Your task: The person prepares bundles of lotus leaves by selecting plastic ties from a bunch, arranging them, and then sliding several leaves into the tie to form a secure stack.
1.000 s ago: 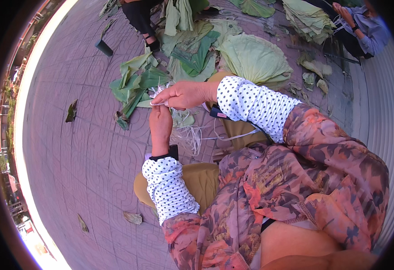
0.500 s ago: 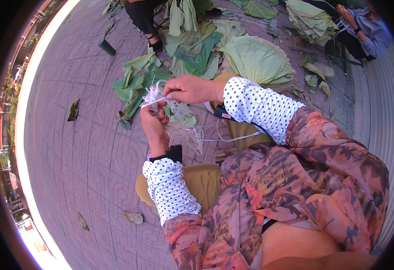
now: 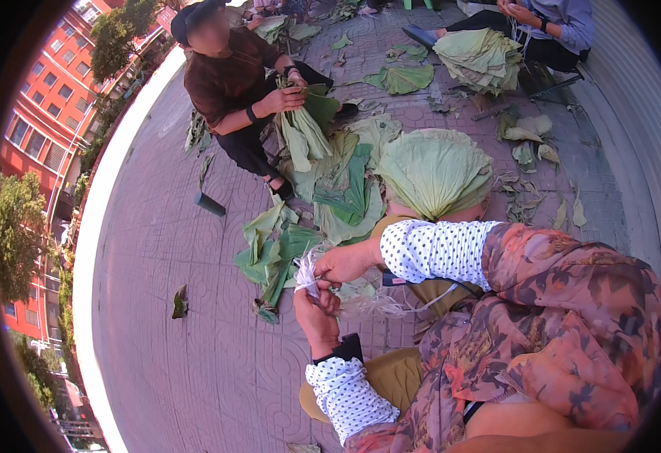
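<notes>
A bundle of white plastic string is gripped between my two hands. My left hand is closed round its lower part, with the thumb up. My right hand comes in from the right and pinches the string close beside the left fingers. Loose translucent strands trail from the bundle below my right wrist toward my lap. Just beyond my hands lie crumpled green lotus leaves on the paving. A large pale-green stack of lotus leaves sits in front of my right knee.
A co-worker squats at the far left, holding folded leaves. Another person sits at the far right beside a leaf stack. A dark cylinder and leaf scraps lie on the paving. A ribbed wall runs along the right.
The view has tilted up, bringing the co-worker's upper body and buildings into sight. My right hand has closed in on my left, and the string it held stretched out is now bunched between them.
</notes>
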Available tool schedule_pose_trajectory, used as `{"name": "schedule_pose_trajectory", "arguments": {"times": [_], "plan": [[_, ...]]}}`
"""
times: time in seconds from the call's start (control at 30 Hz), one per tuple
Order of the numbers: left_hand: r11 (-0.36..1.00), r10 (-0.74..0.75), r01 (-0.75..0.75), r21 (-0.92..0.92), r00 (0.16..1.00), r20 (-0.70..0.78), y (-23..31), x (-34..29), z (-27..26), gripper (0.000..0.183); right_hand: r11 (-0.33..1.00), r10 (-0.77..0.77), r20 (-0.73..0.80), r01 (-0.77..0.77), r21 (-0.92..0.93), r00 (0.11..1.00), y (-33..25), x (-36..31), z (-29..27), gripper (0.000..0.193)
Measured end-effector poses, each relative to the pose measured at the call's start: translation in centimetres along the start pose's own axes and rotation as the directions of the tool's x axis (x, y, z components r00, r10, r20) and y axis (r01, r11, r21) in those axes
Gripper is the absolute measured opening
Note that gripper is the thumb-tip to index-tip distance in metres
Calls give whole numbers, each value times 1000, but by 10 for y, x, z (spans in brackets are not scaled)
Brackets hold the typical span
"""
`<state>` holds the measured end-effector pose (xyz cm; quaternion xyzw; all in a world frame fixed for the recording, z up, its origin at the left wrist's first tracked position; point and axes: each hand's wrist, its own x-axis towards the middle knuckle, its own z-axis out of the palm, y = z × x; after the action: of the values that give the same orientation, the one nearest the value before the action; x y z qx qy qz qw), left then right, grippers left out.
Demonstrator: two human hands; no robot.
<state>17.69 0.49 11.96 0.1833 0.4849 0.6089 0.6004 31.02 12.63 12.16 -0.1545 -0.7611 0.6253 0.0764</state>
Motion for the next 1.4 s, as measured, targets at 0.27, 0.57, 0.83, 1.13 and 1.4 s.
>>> {"name": "schedule_pose_trajectory", "arguments": {"times": [0.27,0.57,0.83,1.13,1.4], "plan": [[1000,-8,8,-19,999,34,6,2,12,42,988,-132,-113,140,69,985,-5,-7,-6,18],[999,-48,51,-17,984,170,9,1,10,45,984,-160,-71,165,67,985,-5,-5,-9,19],[993,-103,113,-35,970,218,9,-2,10,48,973,-212,-242,183,-138,947,4,-4,-2,22],[991,-104,126,-53,947,304,6,-5,9,49,952,-274,-308,211,-220,911,4,-8,-2,25],[992,-109,120,-30,965,239,7,-8,15,42,973,-215,-397,160,-168,892,-14,-16,3,19]]}}
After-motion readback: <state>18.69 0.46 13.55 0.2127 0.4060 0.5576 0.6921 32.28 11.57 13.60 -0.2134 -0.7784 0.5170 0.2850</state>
